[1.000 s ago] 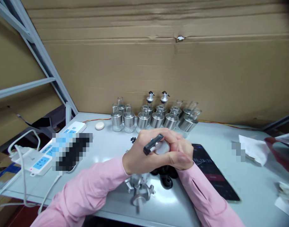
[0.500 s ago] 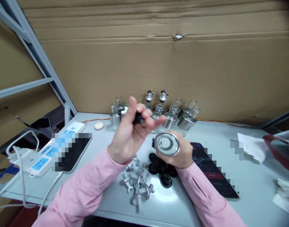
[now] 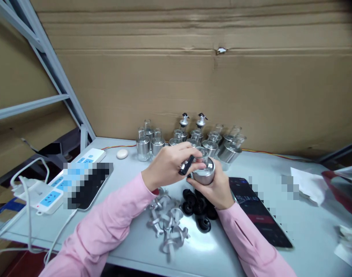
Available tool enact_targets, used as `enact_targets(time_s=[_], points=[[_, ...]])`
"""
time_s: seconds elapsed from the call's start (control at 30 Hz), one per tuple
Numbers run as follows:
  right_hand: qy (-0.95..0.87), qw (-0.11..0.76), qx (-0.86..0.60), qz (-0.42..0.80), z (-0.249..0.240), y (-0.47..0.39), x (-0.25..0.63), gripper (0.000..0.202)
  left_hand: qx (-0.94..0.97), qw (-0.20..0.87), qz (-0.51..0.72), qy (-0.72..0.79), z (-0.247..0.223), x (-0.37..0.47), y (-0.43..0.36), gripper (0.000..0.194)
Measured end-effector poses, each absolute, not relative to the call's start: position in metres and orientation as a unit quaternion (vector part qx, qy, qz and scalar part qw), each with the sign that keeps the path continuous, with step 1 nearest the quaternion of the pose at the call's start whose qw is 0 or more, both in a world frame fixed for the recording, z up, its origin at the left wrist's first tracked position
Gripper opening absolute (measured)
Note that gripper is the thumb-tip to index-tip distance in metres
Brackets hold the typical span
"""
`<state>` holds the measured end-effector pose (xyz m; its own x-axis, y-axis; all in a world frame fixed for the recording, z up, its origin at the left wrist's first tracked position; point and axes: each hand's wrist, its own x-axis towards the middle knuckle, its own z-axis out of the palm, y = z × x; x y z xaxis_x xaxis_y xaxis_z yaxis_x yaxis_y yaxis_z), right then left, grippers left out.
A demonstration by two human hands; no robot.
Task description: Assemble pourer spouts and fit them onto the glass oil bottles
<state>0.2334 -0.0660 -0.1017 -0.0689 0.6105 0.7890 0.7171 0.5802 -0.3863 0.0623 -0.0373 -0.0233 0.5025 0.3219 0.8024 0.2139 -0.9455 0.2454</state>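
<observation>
My right hand point(image 3: 218, 184) is wrapped round a glass bottle with a steel sleeve point(image 3: 204, 175), its neck tilted up and away from me. At that neck is my left hand point(image 3: 173, 161), its thumb and fingers closed at the glass. A small black part point(image 3: 186, 165) sticks out from between the left fingers; its exact kind cannot be made out. Below the hands lie a heap of black ribbed stoppers point(image 3: 203, 223) and a heap of silver pourer pieces point(image 3: 170, 219).
Several sleeved glass bottles point(image 3: 143, 146) stand along the cardboard wall point(image 3: 164, 84), two topped with pourers point(image 3: 201, 120). A phone point(image 3: 256, 211) lies at right. At left are a power strip point(image 3: 49, 198), another phone point(image 3: 91, 188) and a white round object point(image 3: 122, 154).
The bottle in my right hand has turned from base-towards-me to neck-up. My left hand has come down from above to the bottle's neck, with the black part still in it.
</observation>
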Motion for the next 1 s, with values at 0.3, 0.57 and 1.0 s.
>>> enact_targets(time_s=[0.3, 0.57, 1.0], points=[[-0.734, 0.516, -0.437, 0.068, -0.109, -0.055, 0.241, 0.045, 0.807, 0.002, 0.504, 0.309, 0.012, 0.008, -0.016, 0.012], [-0.753, 0.482, -0.446, 0.036, -0.108, -0.058, 0.241, 0.037, 0.812, -0.080, 0.458, 0.354, -0.004, -0.011, 0.015, 0.011], [-0.761, 0.465, -0.452, 0.034, -0.105, -0.061, 0.240, 0.035, 0.841, -0.059, 0.378, 0.382, -0.060, 0.003, 0.050, 0.014]])
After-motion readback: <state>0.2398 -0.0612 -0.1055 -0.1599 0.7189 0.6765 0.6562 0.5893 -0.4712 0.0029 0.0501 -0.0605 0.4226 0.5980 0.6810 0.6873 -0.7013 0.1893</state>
